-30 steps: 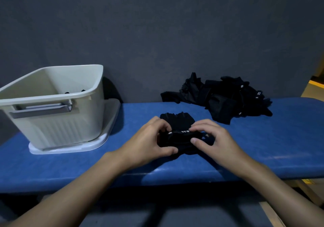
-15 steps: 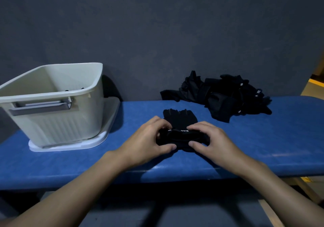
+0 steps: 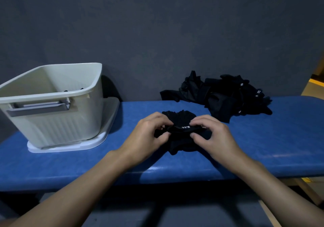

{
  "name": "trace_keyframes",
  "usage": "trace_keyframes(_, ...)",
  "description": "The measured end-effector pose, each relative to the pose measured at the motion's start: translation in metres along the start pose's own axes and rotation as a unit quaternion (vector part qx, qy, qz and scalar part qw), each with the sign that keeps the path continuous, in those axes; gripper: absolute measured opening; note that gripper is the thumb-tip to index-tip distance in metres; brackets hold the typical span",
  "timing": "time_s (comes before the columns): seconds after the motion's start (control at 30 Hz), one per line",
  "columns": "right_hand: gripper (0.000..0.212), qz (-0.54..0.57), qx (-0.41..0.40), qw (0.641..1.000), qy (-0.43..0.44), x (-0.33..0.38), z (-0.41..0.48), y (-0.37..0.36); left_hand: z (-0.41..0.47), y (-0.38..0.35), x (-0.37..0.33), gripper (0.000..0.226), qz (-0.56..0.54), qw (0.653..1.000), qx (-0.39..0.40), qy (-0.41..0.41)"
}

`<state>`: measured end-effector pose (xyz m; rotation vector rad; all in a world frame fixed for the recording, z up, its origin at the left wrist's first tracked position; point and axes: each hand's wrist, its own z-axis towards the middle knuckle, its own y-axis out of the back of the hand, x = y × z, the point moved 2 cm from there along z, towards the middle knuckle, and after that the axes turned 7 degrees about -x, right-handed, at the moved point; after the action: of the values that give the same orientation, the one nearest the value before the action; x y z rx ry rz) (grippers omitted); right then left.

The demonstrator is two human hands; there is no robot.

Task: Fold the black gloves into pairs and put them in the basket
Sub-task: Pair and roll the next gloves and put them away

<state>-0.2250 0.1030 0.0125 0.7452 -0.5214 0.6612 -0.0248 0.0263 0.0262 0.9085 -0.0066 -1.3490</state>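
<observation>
A pair of black gloves [image 3: 182,121] lies on the blue padded bench [image 3: 280,139] in front of me, its cuff end with white lettering rolled over. My left hand [image 3: 149,135] pinches the roll's left side and my right hand [image 3: 212,135] pinches its right side. The glove fingers stick out beyond my hands, toward the wall. A heap of loose black gloves [image 3: 226,95] rests at the back right of the bench. The cream plastic basket [image 3: 52,107] stands at the left, with a little dark fabric showing just above its near rim.
The basket sits tilted on a white lid or tray [image 3: 73,146]. A dark grey wall runs close behind the bench. The bench's front edge is just under my forearms. A wooden leg [image 3: 306,191] shows at the lower right.
Both hands have kept their grip and rolled the cuff end of the gloves a little further over. The heap and the basket have stayed put.
</observation>
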Motion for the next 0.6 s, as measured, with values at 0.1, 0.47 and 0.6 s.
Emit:
trace_keyframes(0.1, 0.027, 0.012, -0.037, 0.999, 0.026, 0.003, 0.001, 0.002, 0.001, 0.001, -0.005, 0.021, 0.002, 0.999, -0.030, -0.023)
trace_keyframes(0.47, 0.030, -0.009, 0.044, 0.999, 0.024, 0.000, -0.011, 0.004, -0.012, 0.002, -0.004, 0.018, 0.002, 0.999, 0.013, -0.049)
trace_keyframes(0.6, 0.028, -0.024, 0.080, 0.996, 0.010, -0.006, -0.013, 0.004, -0.014, 0.001, -0.002, 0.020, 0.000, 0.998, 0.036, -0.043)
